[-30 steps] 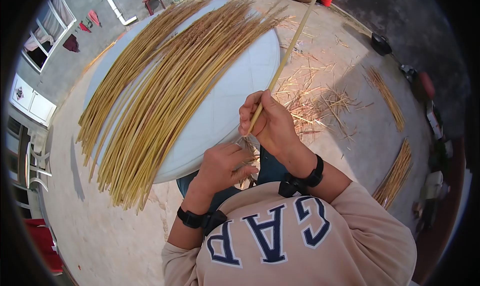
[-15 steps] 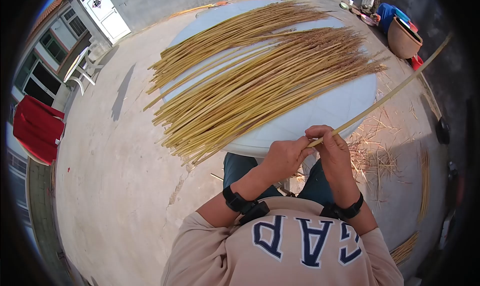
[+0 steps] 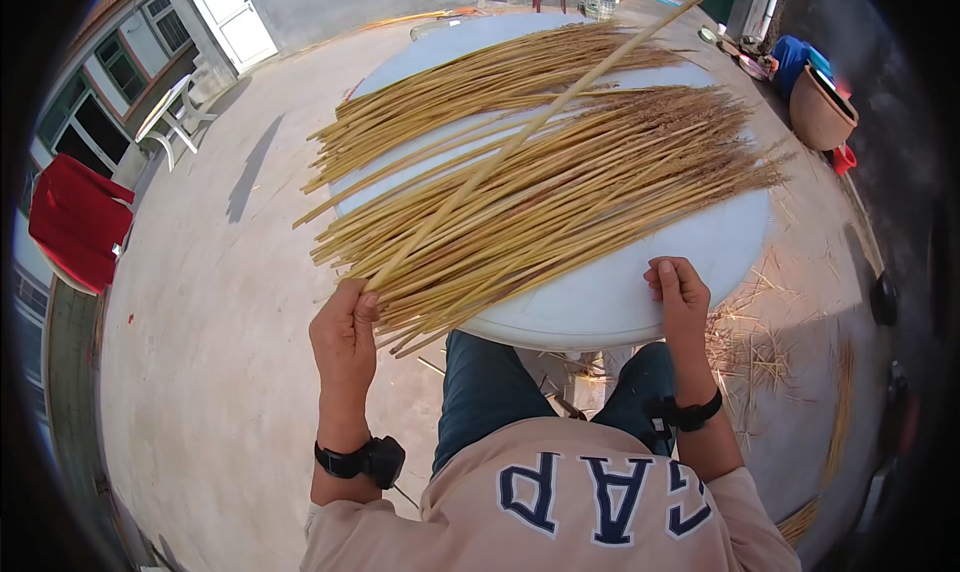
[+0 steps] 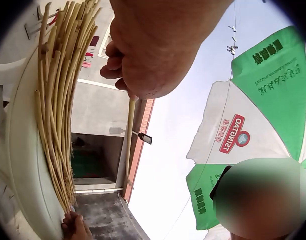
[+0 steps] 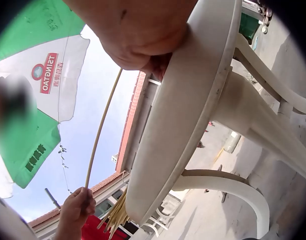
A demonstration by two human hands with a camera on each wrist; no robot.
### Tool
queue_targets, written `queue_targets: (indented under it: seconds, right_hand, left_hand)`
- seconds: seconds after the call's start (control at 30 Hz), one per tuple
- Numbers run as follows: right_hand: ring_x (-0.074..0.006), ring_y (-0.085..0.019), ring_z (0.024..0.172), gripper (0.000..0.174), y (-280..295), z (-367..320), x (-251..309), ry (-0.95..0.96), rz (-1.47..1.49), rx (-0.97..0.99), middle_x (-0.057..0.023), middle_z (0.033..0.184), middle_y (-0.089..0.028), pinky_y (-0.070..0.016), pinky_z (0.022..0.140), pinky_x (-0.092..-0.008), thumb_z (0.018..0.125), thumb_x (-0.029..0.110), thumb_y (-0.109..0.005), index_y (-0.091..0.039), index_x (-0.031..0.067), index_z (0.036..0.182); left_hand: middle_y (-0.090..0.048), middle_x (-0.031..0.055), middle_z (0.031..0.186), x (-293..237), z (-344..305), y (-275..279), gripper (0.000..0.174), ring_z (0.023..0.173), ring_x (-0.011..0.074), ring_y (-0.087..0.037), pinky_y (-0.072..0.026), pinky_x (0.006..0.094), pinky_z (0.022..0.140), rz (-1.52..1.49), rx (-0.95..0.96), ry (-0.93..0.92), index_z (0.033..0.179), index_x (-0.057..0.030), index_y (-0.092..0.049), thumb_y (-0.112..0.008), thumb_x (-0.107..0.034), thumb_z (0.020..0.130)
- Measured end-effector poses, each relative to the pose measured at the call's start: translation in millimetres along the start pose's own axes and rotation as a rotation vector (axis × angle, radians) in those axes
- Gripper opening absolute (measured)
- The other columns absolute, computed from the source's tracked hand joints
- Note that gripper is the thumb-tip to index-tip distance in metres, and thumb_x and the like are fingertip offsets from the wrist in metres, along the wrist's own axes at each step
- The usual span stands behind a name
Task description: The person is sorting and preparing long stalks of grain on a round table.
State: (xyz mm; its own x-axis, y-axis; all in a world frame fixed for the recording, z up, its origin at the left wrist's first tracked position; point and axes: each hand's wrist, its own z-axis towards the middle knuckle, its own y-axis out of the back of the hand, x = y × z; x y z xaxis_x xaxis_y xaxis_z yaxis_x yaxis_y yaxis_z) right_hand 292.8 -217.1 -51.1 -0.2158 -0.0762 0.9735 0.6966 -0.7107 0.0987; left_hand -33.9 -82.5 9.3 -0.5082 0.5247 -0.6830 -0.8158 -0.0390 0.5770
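Note:
My left hand (image 3: 345,337) pinches the thick lower end of a long dried stalk (image 3: 520,137) between thumb and fingers, at the left front of the round white table (image 3: 610,297). The stalk slants up and right above a spread pile of similar stalks (image 3: 500,217) with brushy brown heads. In the left wrist view this stalk (image 4: 130,130) runs down from the hand. My right hand (image 3: 682,297) is at the table's right front edge, fingers loosely curled, with nothing visible in them. The right wrist view shows it beside the table rim.
A second row of stalks (image 3: 470,72) lies further back on the table. Broken straw (image 3: 755,357) litters the ground at the right. A white chair (image 3: 175,117) and a red cloth (image 3: 80,222) stand off left, a clay pot (image 3: 820,112) at the back right.
The right hand first held the stalk alone, then both hands met at its lower end. Now the left hand has carried it left over the pile, and the right hand has let go.

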Motion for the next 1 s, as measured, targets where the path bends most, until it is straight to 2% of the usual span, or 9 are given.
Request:
queue_targets:
  seconds: [0.17, 0.33, 0.47, 0.57, 0.63, 0.67, 0.77, 0.83, 1.0]
  right_hand:
    - [-0.0107, -0.056, 0.067, 0.015, -2.7, -2.6, -5.6, 0.149, -0.205, -0.037, -0.0069, 0.073, -0.060, -0.0444, 0.061, -0.0235, 0.088, 0.012, -0.053, -0.060, -0.0014, 0.086]
    - [-0.0140, -0.057, 0.067, 0.011, -1.1, -3.8, -10.7, 0.253, -0.241, -0.034, -0.0084, 0.073, -0.059, -0.0444, 0.061, -0.0250, 0.086, 0.008, -0.054, -0.059, -0.0014, 0.087]
    - [-0.0146, -0.057, 0.068, 0.010, -0.5, -4.5, -11.9, 0.263, -0.253, -0.034, -0.0085, 0.073, -0.059, -0.0442, 0.062, -0.0251, 0.086, 0.007, -0.054, -0.059, -0.0012, 0.087]
    - [-0.0137, -0.056, 0.068, 0.009, -2.5, -5.7, -7.9, 0.264, -0.245, -0.030, -0.0081, 0.073, -0.058, -0.0437, 0.062, -0.0243, 0.086, 0.007, -0.054, -0.059, -0.0011, 0.087]
    - [-0.0130, -0.055, 0.068, 0.009, -2.5, -6.5, -4.9, 0.196, -0.241, -0.034, -0.0076, 0.073, -0.057, -0.0432, 0.062, -0.0237, 0.086, 0.007, -0.053, -0.059, -0.0012, 0.086]
    - [-0.0121, -0.054, 0.068, 0.010, -2.9, -6.1, -5.6, 0.200, -0.235, -0.034, -0.0067, 0.073, -0.057, -0.0427, 0.063, -0.0232, 0.087, 0.007, -0.053, -0.058, -0.0015, 0.086]
    - [-0.0104, -0.054, 0.070, 0.012, -3.0, -7.7, -5.7, 0.173, -0.224, -0.029, -0.0053, 0.074, -0.057, -0.0422, 0.065, -0.0222, 0.088, 0.008, -0.051, -0.058, -0.0020, 0.087]
    - [-0.0104, -0.054, 0.070, 0.012, -4.0, -7.3, -6.2, 0.180, -0.219, -0.020, -0.0053, 0.074, -0.057, -0.0423, 0.065, -0.0221, 0.088, 0.008, -0.051, -0.058, -0.0021, 0.087]
    - [-0.0109, -0.055, 0.071, 0.012, -5.7, -7.5, -7.3, 0.201, -0.264, -0.047, -0.0054, 0.075, -0.057, -0.0431, 0.066, -0.0225, 0.088, 0.007, -0.050, -0.058, -0.0019, 0.088]
  left_hand:
    - [-0.049, 0.0079, 0.066, 41.9, 19.8, 9.9, 0.018, 0.059, 0.0165, -0.047, -0.0400, 0.0243, 0.058, 0.018, -0.008, 0.052, 0.086, -0.0001, -0.054, -0.049, -0.017, 0.091]
    - [-0.054, 0.0105, 0.077, 58.6, 25.6, 0.1, 0.013, 0.068, 0.0239, -0.052, -0.0429, 0.0319, 0.061, 0.350, -0.041, -0.058, 0.088, -0.0027, -0.056, -0.054, -0.015, 0.086]
    - [-0.055, 0.0095, 0.082, 51.7, 21.5, -3.5, 0.012, 0.079, 0.0247, -0.054, -0.0425, 0.0351, 0.065, 0.481, -0.043, -0.062, 0.089, -0.0038, -0.057, -0.056, -0.013, 0.083]
    - [-0.056, 0.0090, 0.093, 52.4, 18.2, -3.9, 0.016, 0.089, 0.0254, -0.051, -0.0424, 0.0353, 0.071, 0.482, -0.066, -0.047, 0.096, -0.0057, -0.059, -0.058, -0.013, 0.081]
    - [-0.054, 0.0111, 0.107, 55.1, 16.7, -4.3, 0.025, 0.097, 0.0274, -0.049, -0.0422, 0.0349, 0.078, 0.443, -0.218, -0.176, 0.105, -0.0068, -0.058, -0.060, -0.014, 0.081]
    - [-0.052, 0.0123, 0.116, 60.8, 15.1, -2.8, 0.028, 0.107, 0.0262, -0.048, -0.0411, 0.0338, 0.085, 0.333, -0.284, -0.153, 0.112, -0.0060, -0.055, -0.056, -0.013, 0.085]
    - [-0.050, 0.0122, 0.120, 78.9, 20.9, 10.9, 0.032, 0.114, 0.0242, -0.044, -0.0386, 0.0342, 0.090, 0.130, -0.428, 0.015, 0.118, -0.0051, -0.051, -0.049, -0.021, 0.090]
    - [-0.040, 0.0143, 0.132, 96.2, 26.8, 16.2, 0.046, 0.124, 0.0250, -0.035, -0.0324, 0.0343, 0.100, -0.199, -0.515, 0.184, 0.131, -0.0031, -0.038, -0.037, -0.032, 0.095]
    - [-0.021, 0.0176, 0.142, 129.6, 38.5, 10.0, 0.067, 0.133, 0.0236, -0.019, -0.0177, 0.0372, 0.109, -0.595, -0.329, 0.483, 0.137, 0.0013, -0.021, -0.021, -0.049, 0.093]
